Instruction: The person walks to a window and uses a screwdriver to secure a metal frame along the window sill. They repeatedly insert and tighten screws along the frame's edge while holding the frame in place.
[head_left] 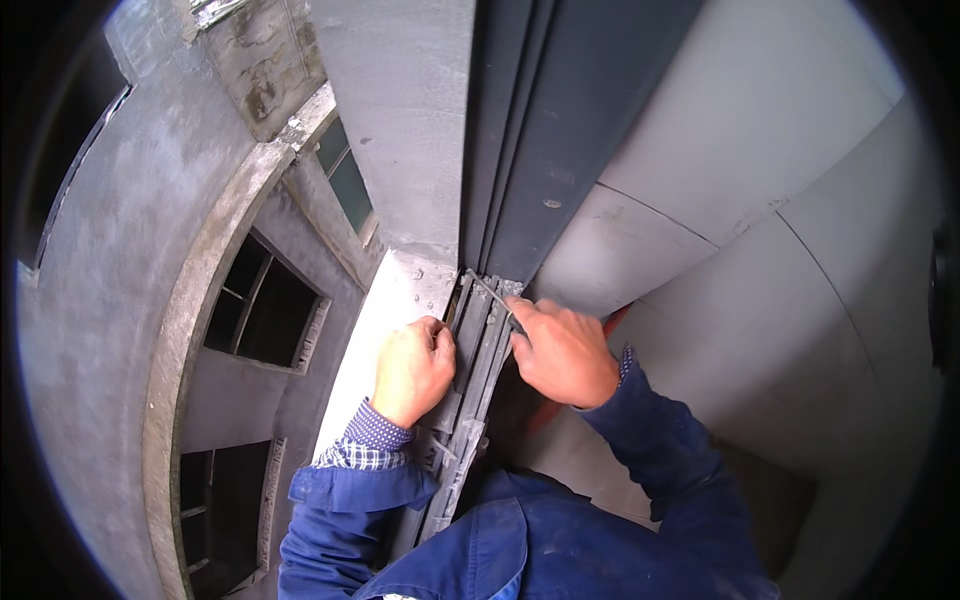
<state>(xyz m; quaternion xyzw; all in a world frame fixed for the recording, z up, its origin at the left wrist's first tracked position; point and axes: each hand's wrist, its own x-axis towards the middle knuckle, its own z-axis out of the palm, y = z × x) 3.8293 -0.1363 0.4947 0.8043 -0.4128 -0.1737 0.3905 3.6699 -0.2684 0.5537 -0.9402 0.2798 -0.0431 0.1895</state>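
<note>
My right hand [562,350] is closed around the dark handle of a screwdriver with a thin metal shaft [489,291]. The shaft slants up and left, its tip near the corner where the grey window frame's sill track [478,345] meets the dark upright frame post [530,120]. Along the sill's outer side, my left hand [415,372] is curled with thumb and fingers drawn together. Whatever its fingertips grip, if anything, is hidden behind the hand. Dust and bits of debris lie along the track.
Torn film or tape [468,440] clings to the track near my body. On the left, beyond a bright outer ledge [350,385], is a grey building wall with dark window openings [262,300]. Large pale floor tiles [760,290] lie at right, near a red-orange object [545,415].
</note>
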